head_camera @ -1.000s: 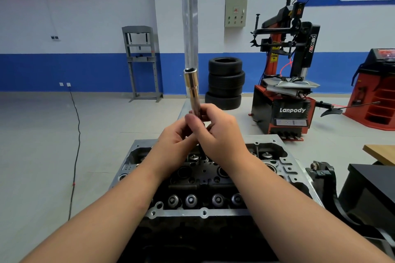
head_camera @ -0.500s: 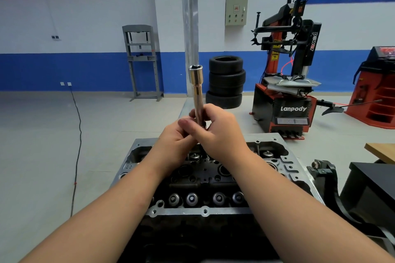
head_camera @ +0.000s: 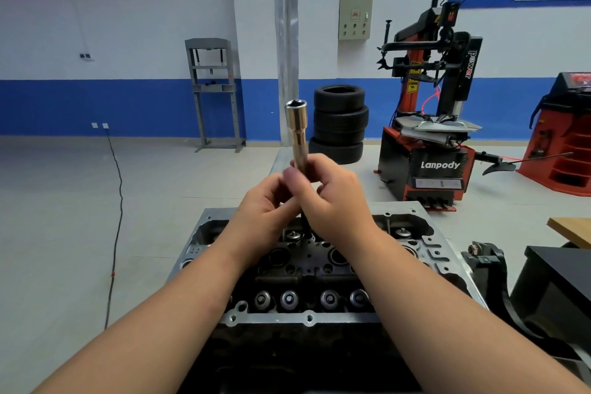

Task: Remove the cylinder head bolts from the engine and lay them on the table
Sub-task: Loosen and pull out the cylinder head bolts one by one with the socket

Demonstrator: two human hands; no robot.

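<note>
At frame centre, a long polished chrome deep socket is held upright, open end up, above the grey aluminium cylinder head, gripped by the curled fingers of the left hand and right hand. If the grip slackened, the socket could be dropped into the head's recesses. Its lower end is hidden by the fingers, and no bolts or table can be made out.

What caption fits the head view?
Both hands, left and right, hold a long chrome deep socket upright above the grey engine cylinder head.
</note>
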